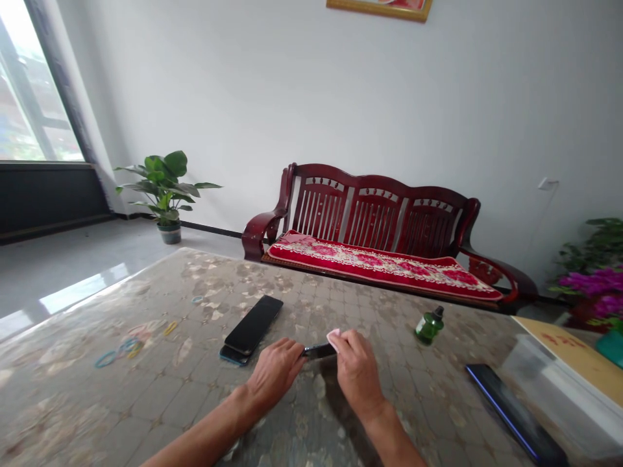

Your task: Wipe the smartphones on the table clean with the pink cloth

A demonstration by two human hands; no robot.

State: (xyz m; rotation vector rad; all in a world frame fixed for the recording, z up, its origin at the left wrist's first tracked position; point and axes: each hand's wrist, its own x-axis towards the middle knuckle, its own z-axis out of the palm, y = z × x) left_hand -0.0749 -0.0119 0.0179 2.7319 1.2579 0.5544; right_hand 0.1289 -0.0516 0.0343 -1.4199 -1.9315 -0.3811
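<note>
My left hand (275, 373) is closed round one end of a dark phone (318, 351) held just above the patterned table (195, 389). My right hand (356, 371) is closed on a small pink cloth (333, 335), pressed against the other end of that phone. Most of the phone is hidden by my fingers. Left of my hands, two more dark phones (253, 327) lie stacked flat on the table.
A small green bottle (429, 325) stands to the right. Another dark phone (513, 412) lies near a clear box (559, 389) at the right edge. Coloured rubber bands (124, 349) are scattered at the left. Beyond stand a red wooden bench (379, 246) and a potted plant (165, 188).
</note>
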